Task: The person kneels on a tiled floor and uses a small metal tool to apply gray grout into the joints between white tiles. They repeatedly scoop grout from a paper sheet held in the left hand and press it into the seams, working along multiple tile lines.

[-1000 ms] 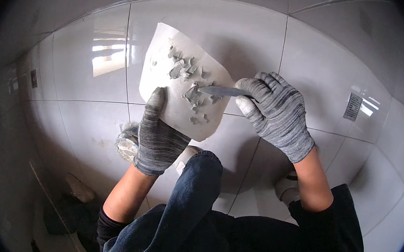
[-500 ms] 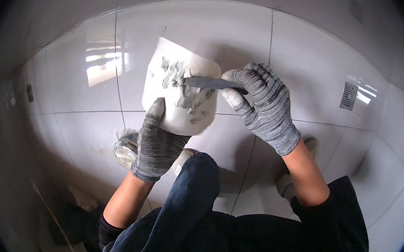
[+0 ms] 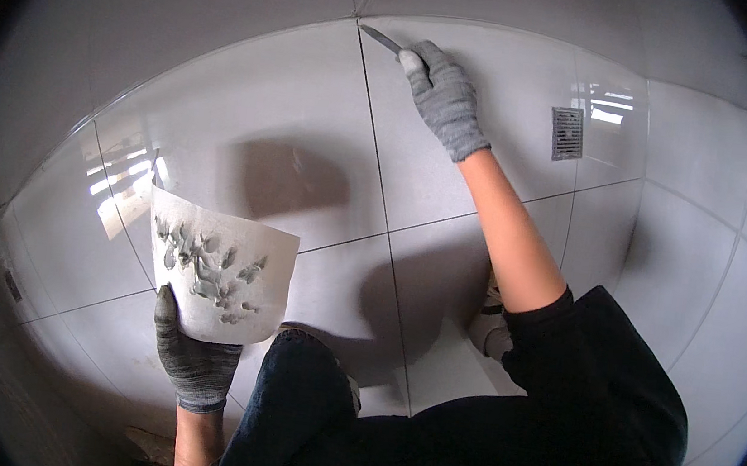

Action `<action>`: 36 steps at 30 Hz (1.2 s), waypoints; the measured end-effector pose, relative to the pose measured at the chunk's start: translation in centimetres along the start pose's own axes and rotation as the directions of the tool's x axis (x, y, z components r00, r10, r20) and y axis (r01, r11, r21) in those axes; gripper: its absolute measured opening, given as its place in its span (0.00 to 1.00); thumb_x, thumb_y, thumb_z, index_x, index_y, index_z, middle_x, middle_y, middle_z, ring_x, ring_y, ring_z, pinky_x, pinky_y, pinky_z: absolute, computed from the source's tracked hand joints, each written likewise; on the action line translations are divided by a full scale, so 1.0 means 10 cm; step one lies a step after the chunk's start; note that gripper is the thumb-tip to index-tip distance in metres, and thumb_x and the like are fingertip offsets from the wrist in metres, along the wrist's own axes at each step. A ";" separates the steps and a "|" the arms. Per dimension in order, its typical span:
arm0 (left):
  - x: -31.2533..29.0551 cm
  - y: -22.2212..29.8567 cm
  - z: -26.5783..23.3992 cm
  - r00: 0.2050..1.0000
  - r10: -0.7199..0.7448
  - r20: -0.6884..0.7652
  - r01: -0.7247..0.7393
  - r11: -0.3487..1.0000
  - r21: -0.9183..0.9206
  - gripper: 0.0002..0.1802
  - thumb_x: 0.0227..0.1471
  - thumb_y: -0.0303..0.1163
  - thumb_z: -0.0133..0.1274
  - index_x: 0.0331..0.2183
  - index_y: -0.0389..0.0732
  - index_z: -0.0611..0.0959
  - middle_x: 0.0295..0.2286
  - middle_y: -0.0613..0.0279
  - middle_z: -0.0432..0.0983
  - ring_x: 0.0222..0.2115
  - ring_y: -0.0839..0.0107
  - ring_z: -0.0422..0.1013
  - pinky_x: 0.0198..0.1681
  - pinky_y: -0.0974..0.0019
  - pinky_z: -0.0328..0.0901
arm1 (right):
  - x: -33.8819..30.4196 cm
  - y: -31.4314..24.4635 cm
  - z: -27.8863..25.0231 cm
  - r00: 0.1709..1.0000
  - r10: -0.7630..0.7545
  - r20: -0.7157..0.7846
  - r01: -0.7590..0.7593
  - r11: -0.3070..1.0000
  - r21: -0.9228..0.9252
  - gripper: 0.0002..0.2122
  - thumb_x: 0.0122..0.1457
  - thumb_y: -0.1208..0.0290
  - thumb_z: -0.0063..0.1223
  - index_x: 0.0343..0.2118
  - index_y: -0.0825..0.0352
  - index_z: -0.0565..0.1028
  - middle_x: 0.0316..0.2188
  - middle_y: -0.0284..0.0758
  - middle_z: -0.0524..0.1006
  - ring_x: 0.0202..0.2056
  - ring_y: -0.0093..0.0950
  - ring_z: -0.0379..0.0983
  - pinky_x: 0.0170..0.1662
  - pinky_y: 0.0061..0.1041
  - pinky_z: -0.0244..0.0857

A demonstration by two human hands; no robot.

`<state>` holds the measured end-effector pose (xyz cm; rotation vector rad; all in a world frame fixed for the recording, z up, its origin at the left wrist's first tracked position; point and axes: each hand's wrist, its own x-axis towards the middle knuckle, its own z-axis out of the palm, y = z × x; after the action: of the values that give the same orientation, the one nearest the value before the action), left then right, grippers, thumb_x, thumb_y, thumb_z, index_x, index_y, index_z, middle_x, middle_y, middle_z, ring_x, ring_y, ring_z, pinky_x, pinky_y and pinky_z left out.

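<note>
A: Please tell me, what does the left hand hold?

B: The left hand [image 3: 196, 362], in a striped grey knitted glove, grasps a white sheet [image 3: 254, 289] by its near left edge. The thumb presses on the upper face; the other fingers are hidden underneath.

A: And where exactly is this sheet?

B: It is at the left, raised above the tiled floor [image 3: 314, 108], just beyond and to the left of the knee in dark jeans [image 3: 298, 389]. Several lumps of grey paste [image 3: 205, 274] stick to its face. A brown shadow lies on the tile beyond it.

A: Is the right hand free?

B: No, the right hand [image 3: 447, 100], also gloved, reaches to the far side, with fingers closed around a narrow putty knife [image 3: 380, 39]. The blade points to the far left. Its tip is at the far end of the dark seam [image 3: 370, 110] between two tiles, near the foot of the wall [image 3: 222, 26]. Whether the tip touches there, I cannot tell.

A: What else is around?

B: To the right of this hand, a drain grate [image 3: 568, 133] is set in the floor, near bright reflections. Nearer, a shoe [image 3: 497, 341] shows partly behind the right arm.
</note>
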<state>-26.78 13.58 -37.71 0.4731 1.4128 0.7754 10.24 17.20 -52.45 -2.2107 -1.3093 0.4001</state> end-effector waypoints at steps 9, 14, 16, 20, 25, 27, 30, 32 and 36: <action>-0.01 0.16 0.22 0.923 -0.383 0.023 0.347 0.807 -0.477 0.53 0.28 0.28 0.70 0.56 0.43 0.58 0.51 0.53 0.61 0.48 0.60 0.63 0.50 0.55 0.63 | 0.33 0.11 0.06 0.991 -0.053 0.126 0.064 0.994 -0.088 0.17 0.59 0.53 0.39 0.38 0.62 0.71 0.27 0.42 0.76 0.32 0.43 0.72 0.36 0.41 0.65; -0.01 0.16 0.22 0.906 -0.420 0.060 0.389 0.767 -0.510 0.55 0.26 0.28 0.70 0.56 0.44 0.58 0.52 0.54 0.60 0.49 0.60 0.63 0.51 0.55 0.62 | 0.36 0.16 0.02 0.981 -0.038 0.189 0.061 0.991 -0.116 0.16 0.59 0.54 0.38 0.35 0.62 0.71 0.26 0.42 0.75 0.31 0.42 0.72 0.36 0.41 0.64; -0.01 0.17 0.23 0.910 -0.412 0.037 0.374 0.780 -0.502 0.55 0.27 0.27 0.70 0.56 0.44 0.57 0.52 0.55 0.60 0.49 0.60 0.63 0.51 0.55 0.62 | 0.39 0.14 0.00 0.976 -0.041 0.216 0.069 0.990 -0.126 0.16 0.59 0.54 0.38 0.34 0.62 0.71 0.26 0.42 0.75 0.31 0.42 0.72 0.36 0.41 0.64; -0.01 0.16 0.25 0.905 -0.422 0.063 0.392 0.766 -0.510 0.55 0.27 0.26 0.70 0.57 0.44 0.57 0.52 0.55 0.60 0.49 0.60 0.62 0.51 0.55 0.62 | 0.41 0.09 -0.02 0.982 -0.056 0.179 0.082 0.987 -0.141 0.16 0.59 0.54 0.38 0.33 0.63 0.71 0.27 0.42 0.75 0.32 0.42 0.71 0.37 0.41 0.64; -0.02 0.14 0.25 0.911 -0.407 0.061 0.378 0.769 -0.515 0.55 0.27 0.26 0.70 0.56 0.43 0.57 0.52 0.54 0.60 0.49 0.60 0.62 0.51 0.54 0.62 | 0.42 0.10 0.00 0.979 0.006 0.205 0.040 0.976 -0.215 0.21 0.58 0.51 0.41 0.42 0.65 0.73 0.35 0.41 0.77 0.38 0.40 0.72 0.44 0.35 0.65; -0.02 0.14 0.25 0.905 -0.411 0.107 0.400 0.740 -0.541 0.54 0.28 0.26 0.69 0.56 0.42 0.57 0.52 0.53 0.60 0.49 0.60 0.63 0.51 0.54 0.62 | 0.41 0.11 0.02 0.985 -0.014 0.171 0.056 0.968 -0.243 0.20 0.59 0.51 0.39 0.42 0.64 0.72 0.35 0.41 0.77 0.38 0.41 0.73 0.43 0.37 0.65; -0.02 0.14 0.25 0.908 -0.398 0.126 0.398 0.733 -0.552 0.52 0.30 0.25 0.68 0.56 0.41 0.57 0.51 0.52 0.61 0.48 0.60 0.63 0.50 0.55 0.63 | 0.37 0.13 0.02 0.991 -0.045 0.124 0.082 0.947 -0.311 0.20 0.60 0.51 0.36 0.43 0.62 0.71 0.33 0.41 0.77 0.37 0.41 0.73 0.42 0.39 0.66; -0.03 0.15 0.25 0.912 -0.390 0.131 0.393 0.732 -0.557 0.50 0.32 0.25 0.67 0.56 0.41 0.57 0.51 0.52 0.61 0.48 0.60 0.63 0.49 0.55 0.64 | 0.34 0.13 -0.01 0.994 -0.058 0.095 0.089 0.929 -0.359 0.21 0.59 0.51 0.38 0.42 0.64 0.72 0.35 0.42 0.76 0.38 0.41 0.73 0.43 0.37 0.66; -0.04 0.16 0.25 0.912 -0.383 0.147 0.396 0.725 -0.564 0.48 0.34 0.25 0.66 0.55 0.40 0.57 0.51 0.52 0.61 0.48 0.60 0.64 0.49 0.55 0.64 | 0.29 0.12 -0.06 0.981 -0.167 0.097 0.193 0.891 -0.411 0.20 0.60 0.52 0.35 0.41 0.64 0.72 0.34 0.42 0.76 0.36 0.40 0.73 0.42 0.38 0.66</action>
<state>-24.67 14.75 -36.01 -0.2987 1.1169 0.8018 12.78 19.08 -52.57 -2.4000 -1.7523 0.1183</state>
